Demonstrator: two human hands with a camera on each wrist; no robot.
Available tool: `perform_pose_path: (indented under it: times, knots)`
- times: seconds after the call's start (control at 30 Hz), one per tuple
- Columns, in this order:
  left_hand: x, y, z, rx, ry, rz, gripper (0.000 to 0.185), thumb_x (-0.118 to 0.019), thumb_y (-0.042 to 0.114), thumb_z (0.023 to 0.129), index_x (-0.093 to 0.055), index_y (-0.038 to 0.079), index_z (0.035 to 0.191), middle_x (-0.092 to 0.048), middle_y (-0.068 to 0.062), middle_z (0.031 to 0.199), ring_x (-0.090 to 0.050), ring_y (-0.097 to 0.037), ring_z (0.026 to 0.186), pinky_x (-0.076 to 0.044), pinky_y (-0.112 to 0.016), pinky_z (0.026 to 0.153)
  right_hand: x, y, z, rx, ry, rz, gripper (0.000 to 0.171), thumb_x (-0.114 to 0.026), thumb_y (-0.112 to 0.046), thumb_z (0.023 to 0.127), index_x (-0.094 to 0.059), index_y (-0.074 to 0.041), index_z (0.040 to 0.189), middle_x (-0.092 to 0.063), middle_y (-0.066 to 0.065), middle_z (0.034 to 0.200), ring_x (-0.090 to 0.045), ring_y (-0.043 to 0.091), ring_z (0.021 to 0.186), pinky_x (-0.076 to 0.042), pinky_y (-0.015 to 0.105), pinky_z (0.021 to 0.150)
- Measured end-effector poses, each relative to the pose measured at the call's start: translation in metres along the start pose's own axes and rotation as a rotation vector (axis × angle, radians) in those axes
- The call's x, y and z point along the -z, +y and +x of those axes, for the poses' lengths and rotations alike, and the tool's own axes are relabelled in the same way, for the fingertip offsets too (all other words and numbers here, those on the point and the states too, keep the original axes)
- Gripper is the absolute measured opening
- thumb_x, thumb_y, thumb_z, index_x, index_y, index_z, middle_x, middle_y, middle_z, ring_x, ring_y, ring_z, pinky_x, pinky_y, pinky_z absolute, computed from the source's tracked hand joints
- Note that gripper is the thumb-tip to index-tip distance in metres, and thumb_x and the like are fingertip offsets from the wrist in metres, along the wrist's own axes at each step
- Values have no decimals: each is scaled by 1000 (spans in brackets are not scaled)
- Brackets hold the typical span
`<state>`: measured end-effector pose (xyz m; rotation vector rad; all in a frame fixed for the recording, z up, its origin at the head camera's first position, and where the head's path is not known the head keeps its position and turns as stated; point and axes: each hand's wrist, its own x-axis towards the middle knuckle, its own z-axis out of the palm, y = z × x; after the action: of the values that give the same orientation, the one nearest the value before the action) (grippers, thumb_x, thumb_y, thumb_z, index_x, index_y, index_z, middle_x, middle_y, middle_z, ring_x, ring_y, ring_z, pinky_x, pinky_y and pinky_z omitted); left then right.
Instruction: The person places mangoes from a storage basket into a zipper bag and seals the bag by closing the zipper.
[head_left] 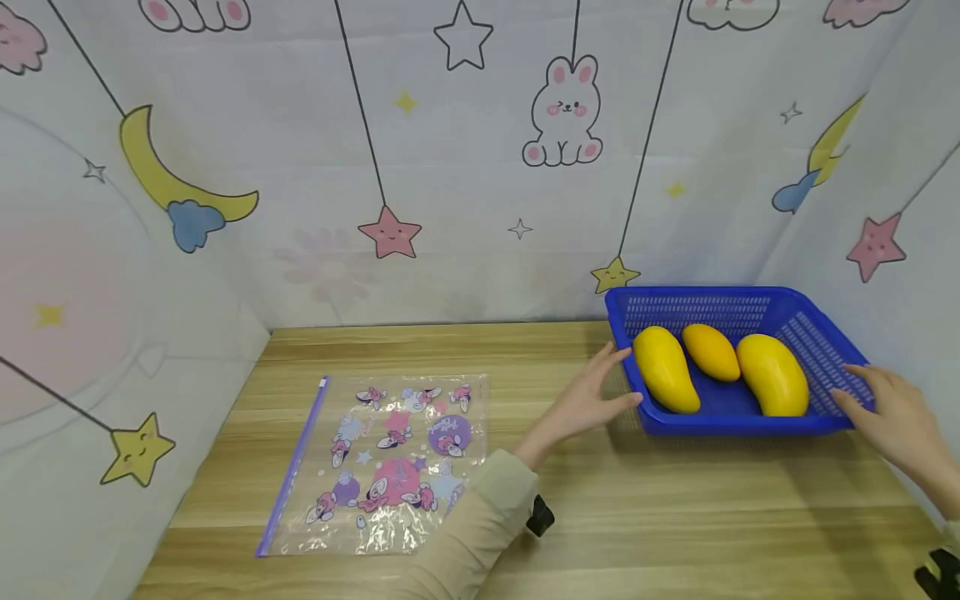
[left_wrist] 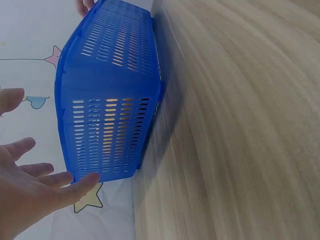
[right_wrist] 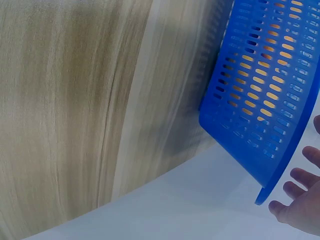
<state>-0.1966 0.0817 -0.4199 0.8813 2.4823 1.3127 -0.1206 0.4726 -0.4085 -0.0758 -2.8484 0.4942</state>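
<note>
A blue plastic basket with slotted walls stands at the back right of the table, holding three yellow mangoes. My left hand is at its left side, fingers spread and fingertips right at the rim. In the left wrist view the fingers of that hand reach toward the basket's slotted wall. On the other side, my right hand has its thumb and fingers loosely apart by the right rim. The right wrist view shows its fingertips just beside the basket's edge.
A clear zip bag with cartoon prints and a purple slider strip lies flat at the left of the wooden table. A white curtain with printed stars, moons and rabbits hangs behind and at both sides.
</note>
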Motion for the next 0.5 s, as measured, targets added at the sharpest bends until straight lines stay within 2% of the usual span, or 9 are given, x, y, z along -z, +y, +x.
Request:
perform_pose_path:
  times: [0.2,0.5]
  knots:
    - [-5,-2,3,-19,-19,-8,72,-62,43,91,-24,35,152,-9,1,164,-23,-28,148,-31,-58,114,-5,6,-4,-52,6,23,57,-41,-24,102,-27,18,139,-18,50,139,-17,67,127,-11,78,104]
    - [-8,-2,7,-25,-25,4,76,-64,45,89,-25,30,152,-5,2,164,-21,-27,149,-31,-56,115,-7,11,-2,-81,34,10,55,-35,-23,102,-27,16,140,-20,49,139,-18,67,127,-11,77,105]
